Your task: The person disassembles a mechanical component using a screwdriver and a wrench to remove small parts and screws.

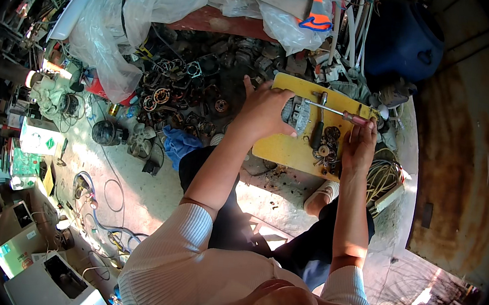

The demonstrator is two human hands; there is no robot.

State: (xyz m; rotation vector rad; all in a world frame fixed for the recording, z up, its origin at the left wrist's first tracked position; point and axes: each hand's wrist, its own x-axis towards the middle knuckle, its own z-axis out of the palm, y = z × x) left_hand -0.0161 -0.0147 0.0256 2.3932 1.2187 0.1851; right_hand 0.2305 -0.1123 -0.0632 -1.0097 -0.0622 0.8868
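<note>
My left hand is wrapped around a grey cast-metal part, which looks like a motor housing, on a yellow board. In my right hand is a screwdriver with a reddish handle. Its metal shaft points left, and the tip meets the upper right side of the housing; the exact contact spot is too small to make out. Between the hands, a black-handled ratchet lies on the board. Beside it sits a small heap of dark metal bits and rings, close to my right hand.
Beyond the board spreads a pile of dark greasy motor parts, partly under clear plastic sheeting. A blue drum stands at the far right, near a rusty metal panel. Coiled wire and a blue cloth lie nearby.
</note>
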